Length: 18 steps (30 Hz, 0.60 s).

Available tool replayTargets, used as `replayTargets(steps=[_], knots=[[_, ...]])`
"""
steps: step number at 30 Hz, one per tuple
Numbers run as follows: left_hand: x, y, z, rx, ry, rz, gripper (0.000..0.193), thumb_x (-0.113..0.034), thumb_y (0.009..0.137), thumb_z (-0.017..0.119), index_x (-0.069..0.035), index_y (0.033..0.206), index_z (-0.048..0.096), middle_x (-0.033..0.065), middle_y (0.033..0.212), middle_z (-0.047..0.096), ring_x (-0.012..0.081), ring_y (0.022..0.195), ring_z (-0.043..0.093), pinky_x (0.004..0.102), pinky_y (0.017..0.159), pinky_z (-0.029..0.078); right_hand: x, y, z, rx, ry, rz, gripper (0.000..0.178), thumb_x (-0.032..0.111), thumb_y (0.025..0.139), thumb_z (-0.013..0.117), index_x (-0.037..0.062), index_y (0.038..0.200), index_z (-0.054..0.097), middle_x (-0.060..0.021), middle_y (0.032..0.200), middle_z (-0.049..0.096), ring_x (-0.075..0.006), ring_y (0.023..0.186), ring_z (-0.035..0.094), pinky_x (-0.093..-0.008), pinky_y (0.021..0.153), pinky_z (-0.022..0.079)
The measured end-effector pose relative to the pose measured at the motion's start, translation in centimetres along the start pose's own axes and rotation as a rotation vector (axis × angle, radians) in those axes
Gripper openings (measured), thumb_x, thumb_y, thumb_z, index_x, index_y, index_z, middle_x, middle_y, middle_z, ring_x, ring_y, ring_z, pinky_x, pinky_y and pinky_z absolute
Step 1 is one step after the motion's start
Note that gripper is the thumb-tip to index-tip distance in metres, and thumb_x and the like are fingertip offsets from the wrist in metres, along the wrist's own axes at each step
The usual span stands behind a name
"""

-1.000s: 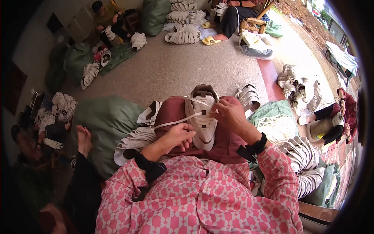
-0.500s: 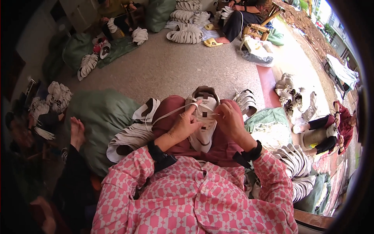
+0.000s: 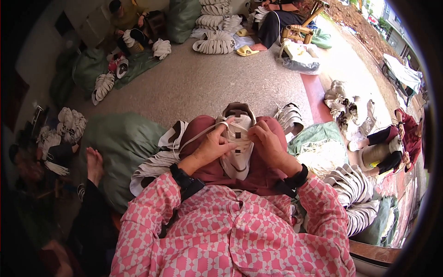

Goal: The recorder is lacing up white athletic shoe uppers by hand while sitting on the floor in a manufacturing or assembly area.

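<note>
At frame centre a white shoe upper [image 3: 237, 152] lies on the lap; the left hand [image 3: 213, 147] pinches its white lace [image 3: 199, 132], the right hand [image 3: 266, 144] grips its edge. Stacked uppers [image 3: 154, 164] crowd left, green sack [image 3: 121, 147] beyond.

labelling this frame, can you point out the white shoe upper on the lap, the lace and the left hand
white shoe upper [image 3: 236, 161]: head view, on its bare lower front panel.
lace [image 3: 198, 133]: head view, on the flat strand running out to the left.
left hand [image 3: 213, 147]: head view, on the back of the hand.
</note>
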<state>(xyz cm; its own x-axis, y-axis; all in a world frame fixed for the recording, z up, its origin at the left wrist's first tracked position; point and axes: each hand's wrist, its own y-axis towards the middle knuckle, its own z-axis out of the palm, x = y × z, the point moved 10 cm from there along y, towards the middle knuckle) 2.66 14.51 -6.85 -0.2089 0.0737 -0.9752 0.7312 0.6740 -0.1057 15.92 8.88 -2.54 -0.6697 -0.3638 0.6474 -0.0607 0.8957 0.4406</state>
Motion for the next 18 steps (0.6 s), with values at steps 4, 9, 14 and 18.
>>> replayTargets(steps=[4, 9, 14, 18], knots=[[0.2, 0.2, 0.1, 0.05, -0.012, 0.015, 0.082, -0.006, 0.087, 0.067, -0.016, 0.153, 0.019, 0.0025, 0.073, 0.063, 0.0077, 0.06, 0.059, 0.0224, 0.054, 0.051, -2.6, 0.4, 0.8, 0.38, 0.231, 0.039, 0.012, 0.015, 0.092, 0.055, 0.0035, 0.095, 0.06, -0.0165, 0.093, 0.053, -0.0343, 0.09, 0.055, -0.0401, 0.08, 0.044], [0.3, 0.0, -0.1, 0.057, -0.092, -0.02, 0.081, -0.006, 0.088, 0.066, -0.014, 0.153, 0.018, 0.0032, 0.072, 0.063, 0.009, 0.063, 0.06, 0.024, 0.059, 0.052, -1.8, 2.4, 0.6, 0.369, -0.161, -0.035, 0.023, 0.023, 0.092, 0.056, 0.0013, 0.094, 0.062, -0.0162, 0.09, 0.057, -0.0342, 0.088, 0.057, -0.0404, 0.08, 0.045], [0.0, 0.1, -0.1, 0.103, -0.235, -0.011, 0.071, -0.016, 0.094, 0.062, -0.008, 0.152, 0.021, 0.0034, 0.073, 0.062, 0.0093, 0.067, 0.06, 0.0246, 0.064, 0.052, -7.1, 1.2, -2.7, 0.041, 0.225, 0.362, 0.015, 0.015, 0.09, 0.057, 0.0021, 0.098, 0.06, -0.0154, 0.091, 0.062, -0.0256, 0.083, 0.063, -0.0349, 0.072, 0.049], [1.3, -0.1, -0.8, 0.053, -0.333, -0.004, 0.043, -0.028, 0.098, 0.055, -0.003, 0.134, 0.05, 0.0018, 0.073, 0.06, 0.0092, 0.066, 0.058, 0.0237, 0.065, 0.049, -6.3, -0.3, -2.4, 0.133, 0.26, 0.337, 0.013, 0.006, 0.088, 0.055, 0.0029, 0.101, 0.058, -0.0133, 0.094, 0.062, -0.0212, 0.087, 0.063, -0.0325, 0.071, 0.049]])
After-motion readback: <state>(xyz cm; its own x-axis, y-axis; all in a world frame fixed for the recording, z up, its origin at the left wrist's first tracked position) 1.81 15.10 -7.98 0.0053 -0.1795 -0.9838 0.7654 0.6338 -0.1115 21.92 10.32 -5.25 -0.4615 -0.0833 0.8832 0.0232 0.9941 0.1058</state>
